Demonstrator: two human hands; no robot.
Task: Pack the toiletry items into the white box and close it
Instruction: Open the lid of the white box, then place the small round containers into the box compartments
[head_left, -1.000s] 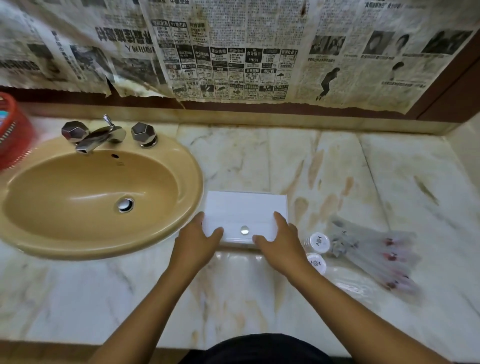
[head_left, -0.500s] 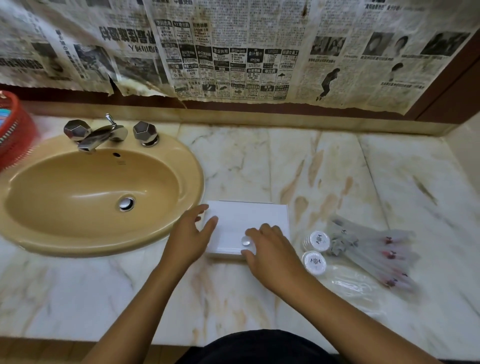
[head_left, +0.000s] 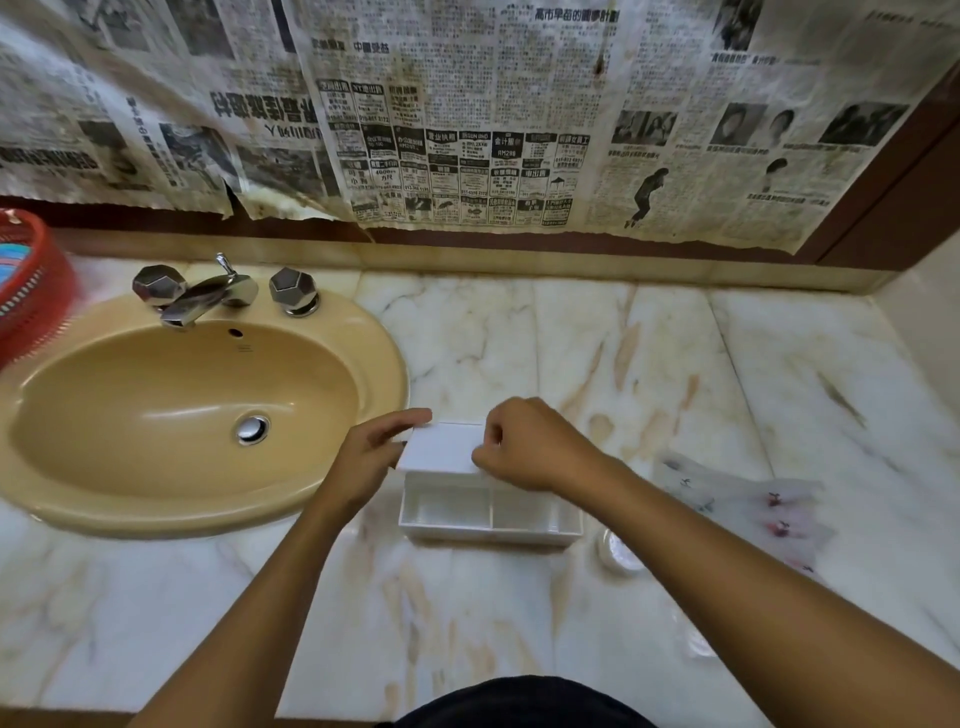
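The white box (head_left: 491, 532) stands open on the marble counter, its inside split into compartments with nothing in them. Its lid (head_left: 441, 449) is raised upright. My left hand (head_left: 371, 457) holds the lid's left edge with fingers stretched along it. My right hand (head_left: 535, 447) pinches the lid's right top edge with curled fingers. Clear packets of toiletry items (head_left: 753, 512) lie to the right of the box, blurred. A small round white jar (head_left: 621, 553) sits just right of the box's front corner.
A tan sink (head_left: 171, 415) with a chrome tap (head_left: 208, 293) lies left of the box. A red basket (head_left: 28, 286) stands at the far left edge. Newspaper (head_left: 467, 119) covers the wall behind the counter.
The lid of the box has swung up from flat to upright, exposing the compartments. Both hands rose with it from the front edge to the lid's sides.
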